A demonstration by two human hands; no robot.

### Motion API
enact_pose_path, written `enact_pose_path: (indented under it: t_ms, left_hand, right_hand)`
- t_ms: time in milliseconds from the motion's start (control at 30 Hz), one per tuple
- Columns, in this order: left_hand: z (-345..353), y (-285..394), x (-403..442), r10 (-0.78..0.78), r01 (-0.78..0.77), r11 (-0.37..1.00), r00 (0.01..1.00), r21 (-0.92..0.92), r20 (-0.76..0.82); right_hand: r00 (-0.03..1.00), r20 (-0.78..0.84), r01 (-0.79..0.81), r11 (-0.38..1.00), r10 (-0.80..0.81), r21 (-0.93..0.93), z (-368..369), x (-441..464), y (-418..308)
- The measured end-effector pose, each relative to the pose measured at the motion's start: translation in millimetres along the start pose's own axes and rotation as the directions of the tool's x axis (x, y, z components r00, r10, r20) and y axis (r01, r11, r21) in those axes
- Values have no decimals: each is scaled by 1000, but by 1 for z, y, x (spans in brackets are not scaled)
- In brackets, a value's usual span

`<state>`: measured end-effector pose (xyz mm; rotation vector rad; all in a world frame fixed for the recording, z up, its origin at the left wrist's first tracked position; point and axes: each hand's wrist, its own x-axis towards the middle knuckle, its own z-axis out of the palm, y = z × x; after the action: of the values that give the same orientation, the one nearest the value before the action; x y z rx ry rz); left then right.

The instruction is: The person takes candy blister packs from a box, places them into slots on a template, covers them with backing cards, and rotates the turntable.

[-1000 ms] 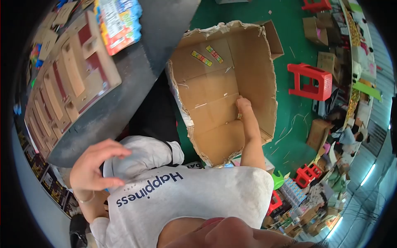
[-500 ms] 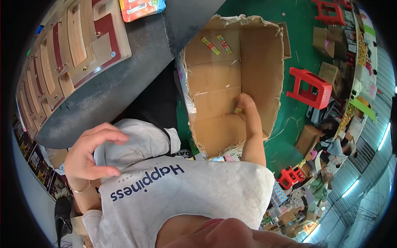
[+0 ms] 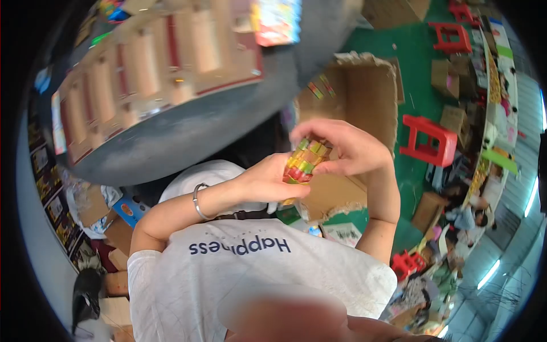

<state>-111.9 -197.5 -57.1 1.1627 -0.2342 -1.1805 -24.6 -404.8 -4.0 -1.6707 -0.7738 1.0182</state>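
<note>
Between my two hands is a stack of small packets in yellow, red and green, held above the near part of a big open cardboard box. My left hand, with a bracelet on its wrist, is closed round the stack's left and lower side. From the upper right, my right hand curls its fingers and thumb over the other side. Two similar coloured strips lie inside the box at its far end. The fingers hide part of the stack.
A grey table curves across the left, carrying a wooden tray with long slots and a blurred bright packet. Red stools and cartons stand on the green floor at right. People sit farther off.
My right hand has come up out of the box. My left hand has moved right to meet it, and both now hold the packet stack. The view has shifted.
</note>
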Motion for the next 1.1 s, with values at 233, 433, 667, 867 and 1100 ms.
enact_pose_path:
  t_ms: [233,433,667,867,1100]
  left_hand:
    - [-73,49,-133,241,-415,884,799,-215,-552]
    - [-130,79,-184,209,-561,771,670,-301,-712]
    - [-167,91,-210,223,-522,796,725,-308,-652]
    - [-169,79,-204,215,-386,915,710,-115,-670]
    - [-186,73,-254,242,-572,741,717,-352,-653]
  right_hand:
    - [941,-315,37,885,125,464,60,122,-57]
    - [897,-416,-8,946,150,324,-3,187,-74]
    - [762,-617,-499,784,195,-369,-17,213,-86]
    - [866,-495,-83,997,69,-5,43,228,-104]
    - [864,-450,-221,973,227,66,35,267,-104]
